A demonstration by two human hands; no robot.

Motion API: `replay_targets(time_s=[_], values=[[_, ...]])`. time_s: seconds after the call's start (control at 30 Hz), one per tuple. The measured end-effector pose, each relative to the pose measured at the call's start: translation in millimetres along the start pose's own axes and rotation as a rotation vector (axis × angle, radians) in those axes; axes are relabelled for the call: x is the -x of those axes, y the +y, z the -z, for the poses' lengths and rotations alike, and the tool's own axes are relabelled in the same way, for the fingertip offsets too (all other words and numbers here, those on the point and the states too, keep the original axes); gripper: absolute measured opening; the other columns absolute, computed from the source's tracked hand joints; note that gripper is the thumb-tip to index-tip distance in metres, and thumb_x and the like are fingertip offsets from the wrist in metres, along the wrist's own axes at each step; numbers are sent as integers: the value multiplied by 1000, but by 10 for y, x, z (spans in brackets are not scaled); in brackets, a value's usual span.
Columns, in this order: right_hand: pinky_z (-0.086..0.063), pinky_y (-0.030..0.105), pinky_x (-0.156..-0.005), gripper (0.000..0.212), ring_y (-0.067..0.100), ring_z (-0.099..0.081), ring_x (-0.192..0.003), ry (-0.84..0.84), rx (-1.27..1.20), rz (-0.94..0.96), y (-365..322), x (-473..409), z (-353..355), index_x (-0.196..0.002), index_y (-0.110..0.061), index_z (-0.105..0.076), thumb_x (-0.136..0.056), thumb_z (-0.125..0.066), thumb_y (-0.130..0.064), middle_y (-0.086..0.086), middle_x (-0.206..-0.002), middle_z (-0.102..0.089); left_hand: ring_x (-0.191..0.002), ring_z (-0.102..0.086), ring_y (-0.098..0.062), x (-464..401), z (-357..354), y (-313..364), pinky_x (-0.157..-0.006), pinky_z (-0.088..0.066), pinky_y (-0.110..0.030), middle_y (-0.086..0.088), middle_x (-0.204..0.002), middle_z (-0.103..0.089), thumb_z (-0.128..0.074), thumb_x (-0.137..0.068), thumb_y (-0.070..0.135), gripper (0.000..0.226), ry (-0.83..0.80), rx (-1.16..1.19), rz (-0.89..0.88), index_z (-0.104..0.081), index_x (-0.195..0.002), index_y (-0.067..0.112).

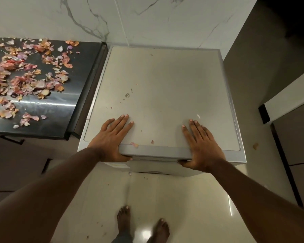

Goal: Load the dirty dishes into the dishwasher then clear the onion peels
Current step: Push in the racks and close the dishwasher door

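Observation:
The grey dishwasher (161, 88) stands below me, seen from above, its door closed. My left hand (112, 137) lies flat on the front left of its top, fingers straight, thumb tucked under the front lip. My right hand (202, 142) lies flat on the front right in the same way. Onion peels (25, 74), pink and orange, are scattered over the dark counter (47, 116) to the left. A couple of stray peels (134, 144) lie on the dishwasher's front edge between my hands. No dishes are in view.
A marble wall (147, 20) rises behind the dishwasher and counter. A tall brown cabinet (270, 71) stands on the right. My bare feet (142, 227) are on the glossy tiled floor, which has small crumbs and a peel scrap (255, 146).

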State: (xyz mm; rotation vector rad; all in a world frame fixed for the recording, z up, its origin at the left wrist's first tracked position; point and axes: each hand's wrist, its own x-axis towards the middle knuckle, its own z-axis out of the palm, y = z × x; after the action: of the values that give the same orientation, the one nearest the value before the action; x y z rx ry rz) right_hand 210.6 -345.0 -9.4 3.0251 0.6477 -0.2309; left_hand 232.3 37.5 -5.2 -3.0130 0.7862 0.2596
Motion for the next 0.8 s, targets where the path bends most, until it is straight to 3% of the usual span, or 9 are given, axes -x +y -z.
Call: replay_targets(time_s=[0.37, 0.57, 0.8], values=[[-9, 50, -129, 136, 30, 12, -159, -5, 54, -9, -28, 4, -11, -164, -18, 14, -69, -45, -95, 16, -172, 15, -160, 14, -21, -3, -55, -2, -129, -4, -53, -6, -173, 13, -49, -67, 98, 137, 22, -37, -9, 7, -166, 20], [-18, 51, -127, 137, 34, -9, -159, 92, 92, -14, -52, 0, -97, -166, -17, -2, -62, -50, -94, 19, -172, -6, -160, 10, -22, 35, -128, -9, -129, 0, -49, -7, -173, 11, -42, -66, 103, 138, 80, -61, -23, 10, -165, 22], [-10, 48, -129, 137, 30, 3, -160, 62, 90, -1, -46, 34, -63, -164, -21, 9, -64, -43, -98, 14, -173, 6, -161, 2, -24, 27, -124, 4, -129, -5, -51, -9, -174, 3, -41, -64, 104, 138, 114, -66, -28, 2, -166, 23]])
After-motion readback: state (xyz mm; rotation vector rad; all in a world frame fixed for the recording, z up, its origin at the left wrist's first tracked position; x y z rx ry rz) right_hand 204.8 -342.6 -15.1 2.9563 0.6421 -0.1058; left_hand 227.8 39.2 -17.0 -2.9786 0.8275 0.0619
